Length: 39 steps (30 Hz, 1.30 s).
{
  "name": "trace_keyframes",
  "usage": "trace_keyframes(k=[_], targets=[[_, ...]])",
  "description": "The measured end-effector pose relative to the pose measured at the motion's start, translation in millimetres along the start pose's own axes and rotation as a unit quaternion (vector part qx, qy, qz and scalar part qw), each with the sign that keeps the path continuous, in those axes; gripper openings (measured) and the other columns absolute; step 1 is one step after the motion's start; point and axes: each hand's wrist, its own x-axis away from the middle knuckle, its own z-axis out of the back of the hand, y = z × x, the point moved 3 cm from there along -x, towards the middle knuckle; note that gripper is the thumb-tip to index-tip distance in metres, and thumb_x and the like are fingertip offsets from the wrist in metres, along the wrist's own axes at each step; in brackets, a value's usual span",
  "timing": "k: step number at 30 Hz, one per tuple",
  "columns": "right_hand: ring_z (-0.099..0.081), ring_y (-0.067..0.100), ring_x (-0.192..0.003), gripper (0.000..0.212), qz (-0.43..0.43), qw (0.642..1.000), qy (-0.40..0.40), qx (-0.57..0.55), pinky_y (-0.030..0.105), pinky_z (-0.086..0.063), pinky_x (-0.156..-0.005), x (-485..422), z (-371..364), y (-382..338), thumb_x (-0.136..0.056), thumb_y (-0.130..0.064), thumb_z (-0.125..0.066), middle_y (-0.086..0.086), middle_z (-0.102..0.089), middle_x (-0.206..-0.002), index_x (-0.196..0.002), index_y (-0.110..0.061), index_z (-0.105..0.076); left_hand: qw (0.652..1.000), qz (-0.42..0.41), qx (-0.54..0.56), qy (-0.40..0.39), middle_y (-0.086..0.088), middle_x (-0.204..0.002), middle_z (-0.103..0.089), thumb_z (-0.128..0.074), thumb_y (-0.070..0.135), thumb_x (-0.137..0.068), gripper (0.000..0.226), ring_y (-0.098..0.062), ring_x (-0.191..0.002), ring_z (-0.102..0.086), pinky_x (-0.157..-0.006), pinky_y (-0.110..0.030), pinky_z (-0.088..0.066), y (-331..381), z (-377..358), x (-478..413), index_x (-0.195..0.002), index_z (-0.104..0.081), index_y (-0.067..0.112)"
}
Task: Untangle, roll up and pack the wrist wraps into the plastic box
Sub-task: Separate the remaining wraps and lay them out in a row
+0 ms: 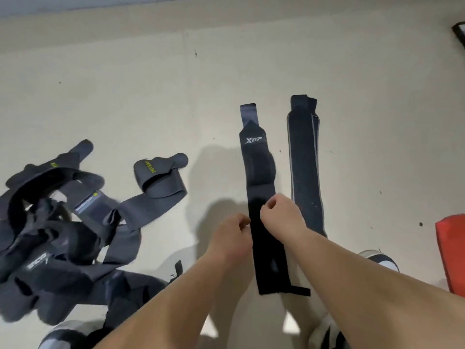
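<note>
The person is crouched over a pale floor (pixel 151 96), with one wrist wrap (pixel 259 172) laid out straight in front of them, its white-logo end pointing away. Both hands sit at its middle. The left hand (pixel 232 231) has its fingers curled at the wrap's left edge, and the right hand (pixel 279 215) has thumb and forefinger nipped together on the right edge. They seem to pinch the cloth from either side, though the blur hides the exact hold.

Just beside it to the right lies a second wrap (pixel 304 167), already pulled straight. Off to the left, a tangled heap (pixel 50 222) of more wraps is unsorted, with a half-freed wrap (pixel 161 177) trailing out of it.

I'd say this is the end of the untangling step for this piece: it is being flattened and squared before rolling. Next, the hands would need to shift to one end, probably the near one, fold it over tightly and roll it away while keeping the edges lined up, so the fastening end finishes on the outside.

I can't pick out the plastic box; a red thing (pixel 450 253) at the right edge is cut off.
</note>
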Motion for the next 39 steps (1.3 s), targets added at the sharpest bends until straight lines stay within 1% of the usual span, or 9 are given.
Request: trace_keyframes(k=[12, 16, 19, 22, 25, 29, 32, 36, 39], targets=[[-0.061, 0.019, -0.083, 0.018, 0.045, 0.979, -0.173, -0.099, 0.035, -0.053, -0.078, 25.5, -112.2, -115.0, -0.097, -0.029, -0.057, -0.002, -0.068, -0.102, -0.110, -0.021, -0.065, 0.952, 0.003, -0.065, 0.301, 0.000, -0.123, -0.047, -0.060, 0.006, -0.092, 0.018, -0.026, -0.106, -0.051, -0.082, -0.038, -0.043, -106.6, 160.0, 8.8, -0.105, -0.053, 0.017], [-0.056, 0.020, -0.082, 0.017, 0.066, 0.979, -0.165, -0.097, 0.032, -0.048, -0.077, 3.4, -125.6, -154.0, -0.095, -0.025, -0.056, -0.003, -0.061, -0.100, -0.110, -0.020, -0.061, 0.977, 0.032, -0.045, 0.204, -0.004, -0.158, -0.033, -0.067, 0.021, -0.096, 0.029, -0.026, -0.145, -0.033, -0.098, -0.029, -0.031, -109.9, 187.9, -29.6, -0.124, -0.066, 0.026], [-0.062, 0.022, -0.099, 0.022, 0.081, 0.976, -0.192, -0.069, 0.034, -0.052, -0.088, -7.6, -125.4, -163.0, -0.097, -0.022, -0.057, -0.003, -0.062, -0.113, -0.118, -0.025, -0.058, 0.991, 0.015, -0.058, 0.122, -0.008, -0.137, -0.038, -0.070, 0.030, -0.093, 0.038, -0.035, -0.137, -0.038, -0.116, -0.037, -0.037, -110.3, 191.7, -58.1, -0.130, -0.068, 0.027], [-0.062, 0.020, -0.103, 0.032, 0.069, 0.971, -0.199, -0.114, 0.031, -0.049, -0.087, -16.2, -125.3, -160.1, -0.097, -0.019, -0.060, -0.002, -0.062, -0.122, -0.128, -0.026, -0.060, 0.993, -0.014, -0.005, 0.118, 0.000, -0.134, -0.043, -0.064, 0.028, -0.093, 0.045, -0.030, -0.124, -0.050, -0.107, -0.041, -0.046, -108.2, 193.5, -73.0, -0.136, -0.061, 0.014], [-0.054, 0.016, -0.078, 0.005, 0.063, 0.954, -0.195, -0.220, 0.026, -0.041, -0.070, -17.0, -116.9, -165.9, -0.096, -0.024, -0.064, -0.005, -0.061, -0.097, -0.097, -0.018, -0.065, 0.985, -0.040, 0.014, 0.168, 0.002, -0.123, -0.052, -0.059, 0.012, -0.099, 0.024, -0.023, -0.114, -0.055, -0.090, -0.028, -0.040, -100.8, 195.5, -75.5, -0.123, -0.064, 0.012], [-0.073, 0.023, -0.102, 0.044, 0.065, 0.896, -0.310, -0.311, 0.037, -0.055, -0.097, -16.3, -106.1, -185.2, -0.088, -0.062, -0.065, 0.003, -0.073, -0.108, -0.110, -0.025, -0.072, 0.967, -0.085, -0.054, 0.235, -0.004, -0.114, -0.060, -0.051, 0.010, -0.100, 0.022, -0.023, -0.098, -0.056, -0.079, -0.030, -0.040, -66.2, 187.0, -62.5, -0.116, -0.067, 0.009], [-0.073, 0.023, -0.097, 0.043, 0.082, 0.897, -0.276, -0.334, 0.040, -0.055, -0.085, -22.7, -92.0, -196.7, -0.081, -0.055, -0.079, 0.002, -0.073, -0.102, -0.105, -0.021, -0.069, 0.945, -0.201, -0.068, 0.248, -0.008, -0.103, -0.060, -0.050, 0.004, -0.088, 0.033, -0.023, -0.087, -0.056, -0.068, -0.032, -0.041, -31.9, 171.2, -45.3, -0.116, -0.067, 0.004], [-0.068, 0.025, -0.072, 0.011, 0.032, 0.925, -0.175, -0.337, 0.034, -0.052, -0.067, -30.1, -53.4, -196.9, -0.088, -0.016, -0.068, 0.007, -0.073, -0.076, -0.094, -0.007, -0.069, 0.945, -0.177, 0.133, 0.242, -0.005, -0.081, -0.065, -0.064, 0.010, -0.080, 0.010, -0.010, -0.068, -0.055, -0.063, -0.032, -0.048, -9.6, 161.2, -27.9, -0.083, -0.057, 0.017], [-0.070, 0.026, -0.082, 0.018, 0.064, 0.931, -0.178, -0.311, 0.032, -0.055, -0.070, -23.8, -24.6, -194.0, -0.101, -0.015, -0.058, 0.018, -0.079, -0.104, -0.107, -0.009, -0.074, 0.919, -0.118, 0.305, 0.222, -0.006, -0.091, -0.071, -0.067, 0.020, -0.075, 0.016, -0.010, -0.082, -0.065, -0.081, -0.041, -0.058, 2.6, 170.2, -24.0, -0.088, -0.057, 0.023]])
